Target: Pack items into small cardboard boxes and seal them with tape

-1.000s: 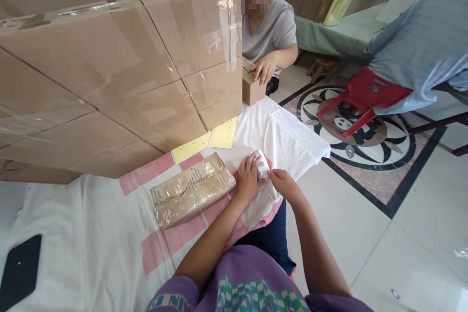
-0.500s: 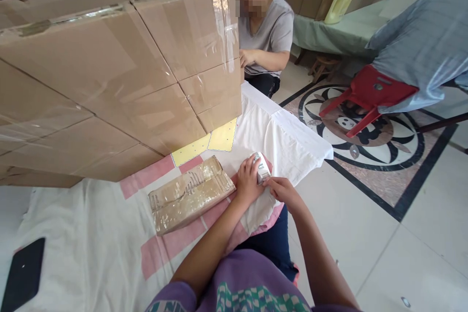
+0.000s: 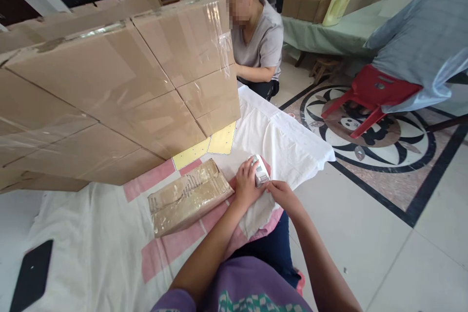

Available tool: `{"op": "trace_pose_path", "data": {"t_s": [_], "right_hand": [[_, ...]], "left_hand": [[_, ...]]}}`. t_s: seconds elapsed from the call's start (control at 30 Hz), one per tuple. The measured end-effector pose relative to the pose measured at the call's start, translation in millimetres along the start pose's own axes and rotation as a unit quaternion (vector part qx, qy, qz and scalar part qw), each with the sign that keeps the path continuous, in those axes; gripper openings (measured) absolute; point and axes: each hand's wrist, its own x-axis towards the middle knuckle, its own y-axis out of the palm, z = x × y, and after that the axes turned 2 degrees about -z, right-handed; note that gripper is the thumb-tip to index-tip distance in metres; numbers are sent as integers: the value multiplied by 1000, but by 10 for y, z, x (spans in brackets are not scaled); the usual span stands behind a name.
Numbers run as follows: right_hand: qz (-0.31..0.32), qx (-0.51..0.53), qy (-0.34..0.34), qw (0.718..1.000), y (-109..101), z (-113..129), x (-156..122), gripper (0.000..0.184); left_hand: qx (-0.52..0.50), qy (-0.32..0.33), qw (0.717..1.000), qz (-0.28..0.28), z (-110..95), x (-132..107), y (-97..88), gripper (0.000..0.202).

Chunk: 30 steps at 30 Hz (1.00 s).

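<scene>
A small white box [image 3: 261, 173] with printing on it lies near the cloth's right edge, close to my lap. My left hand [image 3: 247, 183] is wrapped round its left side, fingers over the top. At the box's lower right corner my right hand [image 3: 281, 193] is closed in a pinch; whether something thin sits between its fingertips is too small to tell. Just left of my left hand rests a taped brown cardboard box [image 3: 190, 197], closed, on the pink and white cloth [image 3: 171, 253].
Large taped cartons [image 3: 120, 92] form a wall behind the table, with yellow sheets [image 3: 222, 139] at their foot. A dark flat tablet-like thing [image 3: 32, 275] lies at far left. One person [image 3: 258, 44] crouches beyond the cartons; a red stool [image 3: 369, 95] stands right.
My view has shifted slightly. Both hands stay at the small white box, the right pinch still at its lower corner. The person beyond the cartons has leaned left with head lowered.
</scene>
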Motion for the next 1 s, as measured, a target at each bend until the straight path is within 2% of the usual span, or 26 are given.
{"op": "trace_pose_path", "data": {"t_s": [0.13, 0.3, 0.4, 0.53, 0.63, 0.83, 1.0], "right_hand": [[-7, -6, -23, 1000, 30, -113, 75, 36], [-24, -22, -91, 995, 47, -63, 81, 43], [-35, -28, -120, 992, 63, -48, 101, 50], [-38, -32, -133, 990, 72, -111, 177, 54], [-32, -44, -146, 988, 69, -168, 230, 57], [-33, -38, -188, 981, 61, -184, 262, 61], [-48, -36, -206, 977, 51, -179, 291, 63]], "left_hand": [[-5, 12, 1000, -16, -5, -3, 6, 80], [6, 38, 998, -43, -29, -51, 18, 80], [16, 56, 997, -50, -47, -111, -6, 69], [25, 84, 996, -22, -100, -203, -110, 56], [22, 111, 993, -39, -131, -237, -146, 51], [70, 151, 978, -123, -66, -246, -32, 33], [96, 167, 973, -125, -18, -226, 39, 23]]}}
